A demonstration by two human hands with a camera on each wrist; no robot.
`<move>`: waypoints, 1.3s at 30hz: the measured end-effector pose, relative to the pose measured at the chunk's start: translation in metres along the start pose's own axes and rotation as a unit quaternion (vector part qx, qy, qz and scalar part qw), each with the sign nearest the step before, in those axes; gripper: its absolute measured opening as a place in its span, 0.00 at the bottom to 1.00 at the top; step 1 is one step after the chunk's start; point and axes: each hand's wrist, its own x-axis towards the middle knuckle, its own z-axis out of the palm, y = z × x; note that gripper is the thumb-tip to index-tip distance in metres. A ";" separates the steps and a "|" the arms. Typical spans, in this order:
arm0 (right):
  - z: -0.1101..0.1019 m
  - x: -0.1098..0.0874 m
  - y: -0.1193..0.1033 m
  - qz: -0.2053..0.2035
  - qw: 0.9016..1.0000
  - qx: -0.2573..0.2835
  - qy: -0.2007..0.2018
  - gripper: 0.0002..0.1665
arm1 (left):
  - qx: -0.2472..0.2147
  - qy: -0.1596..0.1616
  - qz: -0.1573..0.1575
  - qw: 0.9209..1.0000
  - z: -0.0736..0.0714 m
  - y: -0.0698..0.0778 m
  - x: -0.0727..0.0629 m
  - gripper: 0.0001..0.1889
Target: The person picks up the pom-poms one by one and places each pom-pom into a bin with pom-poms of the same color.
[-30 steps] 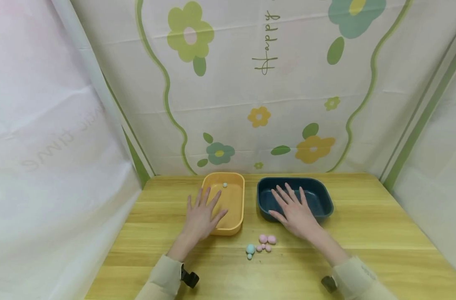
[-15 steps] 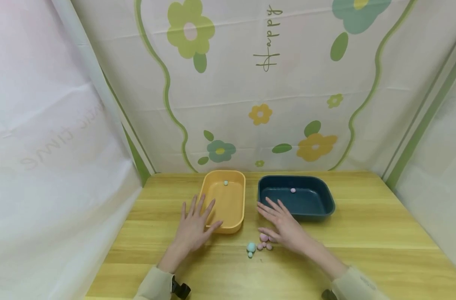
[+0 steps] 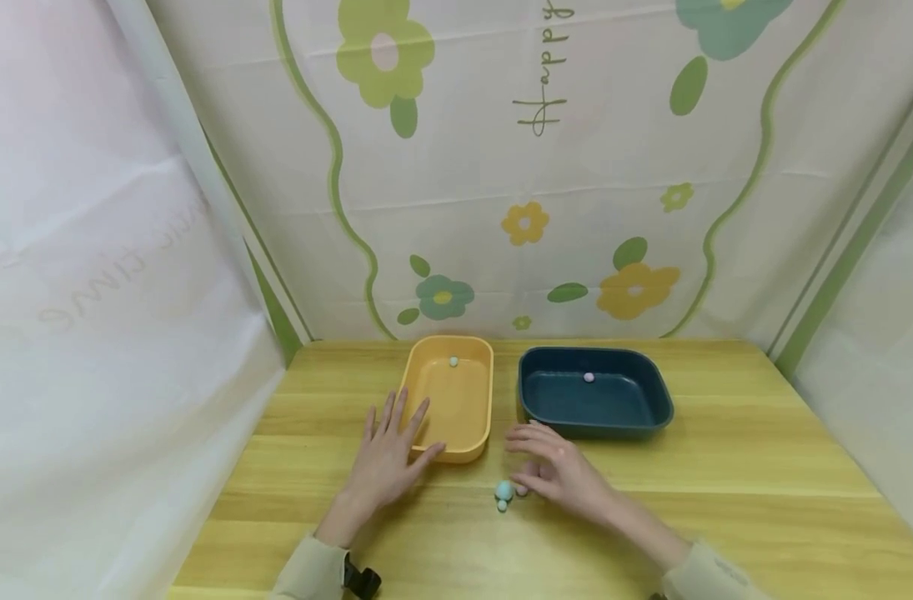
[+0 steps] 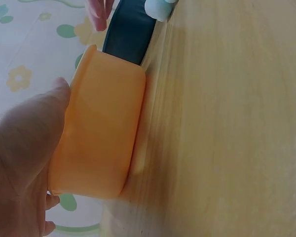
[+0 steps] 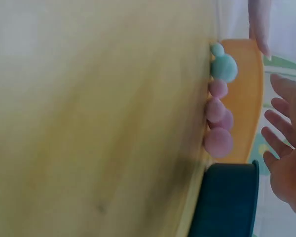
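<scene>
My left hand (image 3: 383,467) lies with spread, straight fingers over the near left rim of a yellow tray (image 3: 465,455). Inside that tray is a small mint-green ball (image 3: 453,362). Fingers loosely bent, my right hand (image 3: 569,477) hovers over several pink balls (image 5: 218,142) and holds nothing. In the head view it hides most of them. Beside them on the table sit a larger mint ball (image 3: 504,490) and a smaller mint ball (image 3: 502,506). A navy tray (image 3: 595,432) stands beyond the right hand, with a small pink ball (image 3: 589,377) in it.
The wooden table (image 3: 764,467) carries both trays side by side near its back edge. A floral cloth (image 3: 456,167) hangs right behind them, and a white cloth (image 3: 111,350) hangs along the left side.
My right hand has come from over the navy tray back and left to the pink balls, its fingers bending. The left hand has drawn slightly back toward the yellow tray's near corner.
</scene>
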 end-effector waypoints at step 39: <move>0.033 -0.016 0.008 0.062 0.989 0.127 -0.037 0.11 | -0.031 0.007 -0.008 0.999 0.008 -0.003 0.000 0.44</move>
